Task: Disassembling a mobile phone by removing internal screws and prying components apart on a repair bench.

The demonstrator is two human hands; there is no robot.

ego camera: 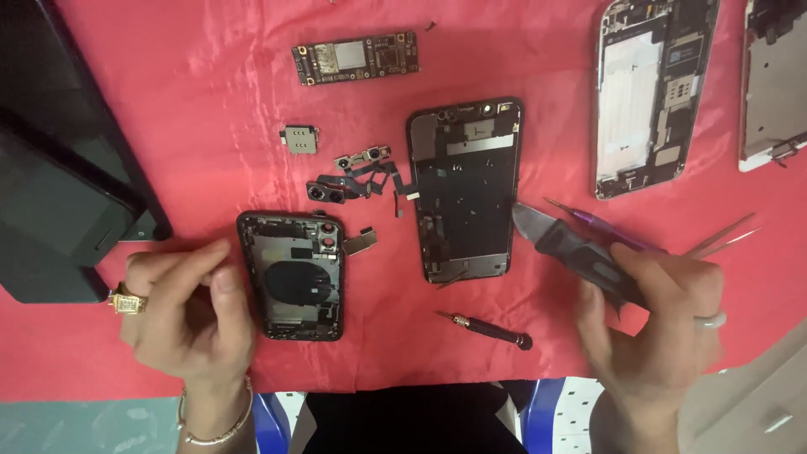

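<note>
Left hand (189, 315): nearest the camera, ringed and braceleted; its grip is loosely curled with thumb and fingers apart, pinching nothing, the thumb tip just beside the left edge of the black opened phone rear housing (292, 275).
Right hand (651, 315): grip pressed around the dark grey flat-bladed pry tool (572, 248), whose blade tip touches or nearly touches the right edge of the black stripped phone frame (465, 189).
Handling, housing: judged light, stiff, thin-walled; the exposed camera lenses and the round coil look fragile, so the outer rim is the safe place to hold.
Handling, frame: likely light and rigid, slippery on the cloth; best held by its long edges.
Loose parts: the small camera modules with black flex cables (357, 178) lie between housing and frame, delicate and easily snagged; the green rectangular logic board (355, 57) lies well apart above.
Nearby tools: the thin black screwdriver (486, 329) lies below the frame; metal tweezers (723, 235) lie by the right hand.
Edges: the red cloth-covered surface (168, 101) ends just behind both wrists.
Open room: a bare stretch of cloth above the left hand.
</note>
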